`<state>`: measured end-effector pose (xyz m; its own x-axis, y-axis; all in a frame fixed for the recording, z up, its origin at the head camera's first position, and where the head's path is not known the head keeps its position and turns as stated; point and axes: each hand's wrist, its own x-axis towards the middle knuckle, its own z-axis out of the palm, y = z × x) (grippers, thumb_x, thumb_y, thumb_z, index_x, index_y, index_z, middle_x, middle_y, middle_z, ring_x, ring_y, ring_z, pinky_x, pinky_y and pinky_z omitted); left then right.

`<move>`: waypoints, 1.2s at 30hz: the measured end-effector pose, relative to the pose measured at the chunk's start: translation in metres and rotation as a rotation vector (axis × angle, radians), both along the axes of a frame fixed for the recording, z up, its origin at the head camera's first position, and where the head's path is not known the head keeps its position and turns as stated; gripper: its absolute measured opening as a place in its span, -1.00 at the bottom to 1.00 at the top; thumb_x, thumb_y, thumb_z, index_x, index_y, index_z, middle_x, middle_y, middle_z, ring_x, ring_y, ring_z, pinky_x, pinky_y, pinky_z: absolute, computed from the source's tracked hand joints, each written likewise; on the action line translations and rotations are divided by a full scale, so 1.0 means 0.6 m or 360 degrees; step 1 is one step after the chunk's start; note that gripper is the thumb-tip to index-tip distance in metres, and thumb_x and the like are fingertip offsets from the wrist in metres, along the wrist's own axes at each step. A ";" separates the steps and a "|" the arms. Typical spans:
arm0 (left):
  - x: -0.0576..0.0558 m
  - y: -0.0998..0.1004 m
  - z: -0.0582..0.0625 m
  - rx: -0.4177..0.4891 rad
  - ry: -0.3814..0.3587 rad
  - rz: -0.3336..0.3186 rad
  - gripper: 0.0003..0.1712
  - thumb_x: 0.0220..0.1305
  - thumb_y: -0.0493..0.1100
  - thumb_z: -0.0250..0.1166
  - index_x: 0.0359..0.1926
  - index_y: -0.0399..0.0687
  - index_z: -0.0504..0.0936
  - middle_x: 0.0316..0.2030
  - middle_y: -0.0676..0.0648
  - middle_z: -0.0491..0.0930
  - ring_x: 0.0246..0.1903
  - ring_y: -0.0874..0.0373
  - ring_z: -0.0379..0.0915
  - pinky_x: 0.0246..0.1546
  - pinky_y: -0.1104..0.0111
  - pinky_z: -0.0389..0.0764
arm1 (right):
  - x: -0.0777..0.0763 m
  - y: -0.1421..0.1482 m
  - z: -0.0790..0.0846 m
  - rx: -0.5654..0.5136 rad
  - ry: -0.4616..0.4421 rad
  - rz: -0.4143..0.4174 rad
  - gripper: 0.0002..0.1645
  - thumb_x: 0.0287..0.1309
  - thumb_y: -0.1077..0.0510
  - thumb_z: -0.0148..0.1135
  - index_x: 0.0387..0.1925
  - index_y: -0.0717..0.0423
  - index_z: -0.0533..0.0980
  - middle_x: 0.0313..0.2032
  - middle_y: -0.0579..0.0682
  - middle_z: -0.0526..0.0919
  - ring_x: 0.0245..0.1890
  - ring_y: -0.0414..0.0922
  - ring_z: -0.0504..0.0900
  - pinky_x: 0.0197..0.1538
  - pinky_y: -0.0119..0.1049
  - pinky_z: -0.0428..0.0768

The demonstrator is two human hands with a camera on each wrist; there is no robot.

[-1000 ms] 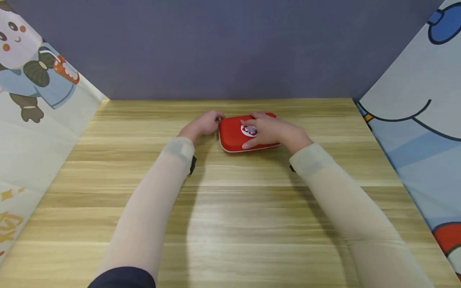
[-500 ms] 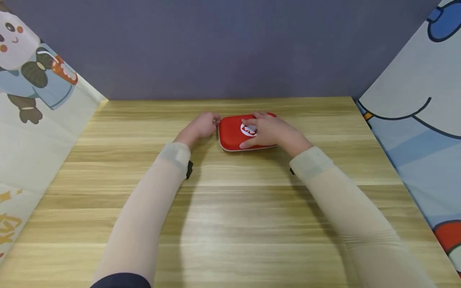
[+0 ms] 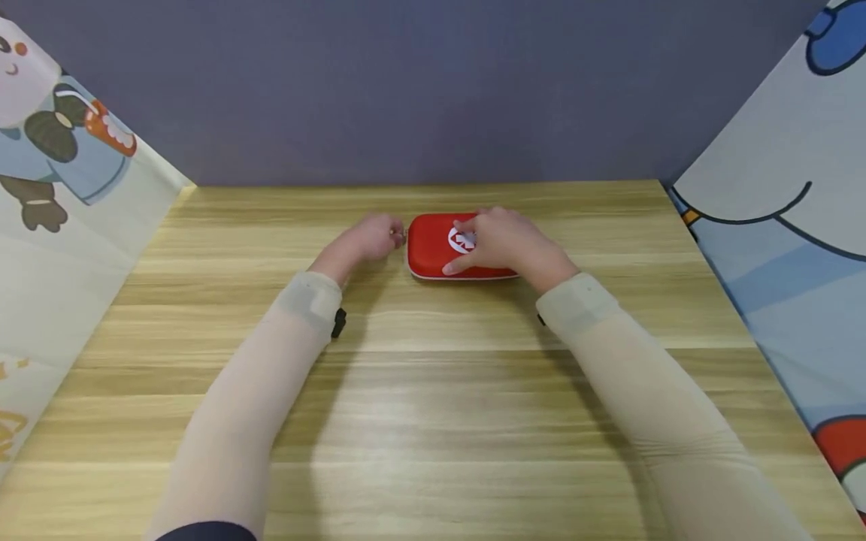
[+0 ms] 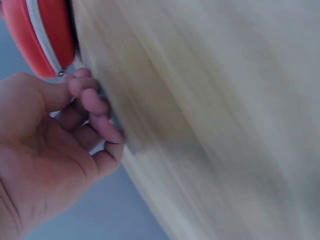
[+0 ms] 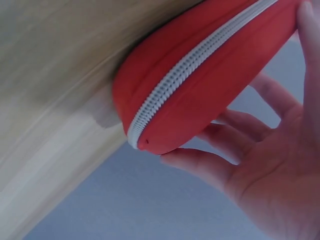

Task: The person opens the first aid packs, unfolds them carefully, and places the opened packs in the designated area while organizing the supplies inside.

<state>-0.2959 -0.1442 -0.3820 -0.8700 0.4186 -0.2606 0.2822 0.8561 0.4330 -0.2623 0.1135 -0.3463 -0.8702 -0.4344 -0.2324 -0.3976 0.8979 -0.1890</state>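
Observation:
A red zippered hard case (image 3: 428,249) with a white round emblem lies toward the back of the table. From above, my right hand (image 3: 509,242) holds its right part, thumb (image 5: 311,40) at the near side and fingers spread over the top. At the left end, my left hand (image 3: 368,239) pinches the zipper pull, which is mostly hidden by the fingers. The left wrist view shows the zipper slider (image 4: 61,74) right at those fingertips. A pale zipper (image 5: 180,71) runs along the case's side, its teeth meshed where the right wrist view shows them.
The wood-grain table (image 3: 419,406) ends at a dark grey-blue wall (image 3: 433,90) just behind the case. Cartoon-printed panels stand on the left (image 3: 40,270) and right (image 3: 764,225).
The left hand's fingertips have drawn back a little left from the case's end. The case has turned slightly and lies straighter. My right hand stays on it.

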 end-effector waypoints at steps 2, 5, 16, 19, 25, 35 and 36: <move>0.013 -0.002 0.003 -0.0046 0.0000 -0.0035 -0.79 0.51 -0.30 0.04 -0.15 -0.21 0.63 -0.16 -0.22 0.61 -0.07 -0.10 0.45 0.08 0.08 0.53 | -0.001 -0.004 0.001 0.0013 0.0009 0.0020 0.10 0.04 -0.53 0.48 0.50 -0.09 0.48 0.37 0.19 0.58 0.28 0.10 0.56 0.34 0.03 0.56; 0.034 -0.006 0.004 -0.0098 0.0010 -0.0104 -0.79 0.45 -0.34 0.04 -0.20 -0.20 0.63 -0.22 -0.21 0.62 -0.11 -0.10 0.46 0.07 0.07 0.53 | -0.002 -0.008 0.004 0.0042 0.0004 0.0039 0.12 0.05 -0.52 0.48 0.51 -0.05 0.47 0.31 0.15 0.63 0.22 0.07 0.57 0.33 0.01 0.56; 0.096 0.000 0.017 -0.0367 0.0133 -0.0085 -0.77 0.54 -0.23 0.07 -0.09 -0.09 0.68 -0.20 -0.18 0.71 -0.15 -0.08 0.58 -0.04 0.03 0.65 | 0.000 -0.017 0.003 0.0109 0.0063 0.0025 0.13 0.07 -0.58 0.40 0.50 -0.03 0.48 0.25 0.13 0.68 0.19 0.10 0.60 0.34 0.04 0.55; 0.105 0.005 0.017 -0.0409 0.0197 -0.0070 -0.79 0.50 -0.25 0.07 -0.20 -0.07 0.65 -0.22 -0.19 0.70 -0.18 -0.08 0.58 -0.15 0.04 0.65 | 0.003 -0.023 0.001 0.0123 0.0108 -0.0010 0.11 0.07 -0.61 0.37 0.45 -0.03 0.53 0.15 0.08 0.72 0.10 0.07 0.63 0.25 0.02 0.61; 0.116 0.012 0.014 -0.0403 0.0253 -0.0061 -0.77 0.47 -0.26 0.07 -0.38 -0.03 0.52 -0.35 -0.16 0.61 -0.28 -0.07 0.50 -0.26 0.09 0.58 | 0.014 -0.039 -0.003 0.0145 0.0186 -0.0160 -0.02 0.04 -0.69 0.31 0.15 -0.03 0.67 -0.07 0.01 0.73 -0.10 0.03 0.65 0.04 -0.02 0.68; 0.115 0.015 0.005 -0.0412 0.0254 -0.0039 -0.79 0.51 -0.25 0.06 -0.31 -0.08 0.56 -0.29 -0.19 0.66 -0.20 -0.10 0.61 -0.18 0.02 0.67 | 0.034 -0.063 -0.010 0.0200 0.0212 -0.0384 0.00 0.03 -0.77 0.20 0.04 -0.04 0.70 0.00 0.08 0.70 -0.06 0.08 0.66 -0.08 0.07 0.74; 0.115 0.016 0.004 -0.0426 0.0248 -0.0035 -0.79 0.52 -0.24 0.06 -0.27 -0.09 0.59 -0.25 -0.20 0.69 -0.16 -0.12 0.65 -0.15 0.01 0.69 | 0.037 -0.064 -0.012 0.0201 0.0223 -0.0394 -0.01 0.02 -0.78 0.19 -0.03 -0.04 0.70 -0.05 0.08 0.70 -0.10 0.07 0.66 -0.13 0.06 0.74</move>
<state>-0.2268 -0.1344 -0.3799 -0.8996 0.3723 -0.2285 0.3472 0.9268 0.1431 -0.2403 0.0753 -0.3537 -0.9734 -0.1805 -0.1412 -0.1782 0.9836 -0.0288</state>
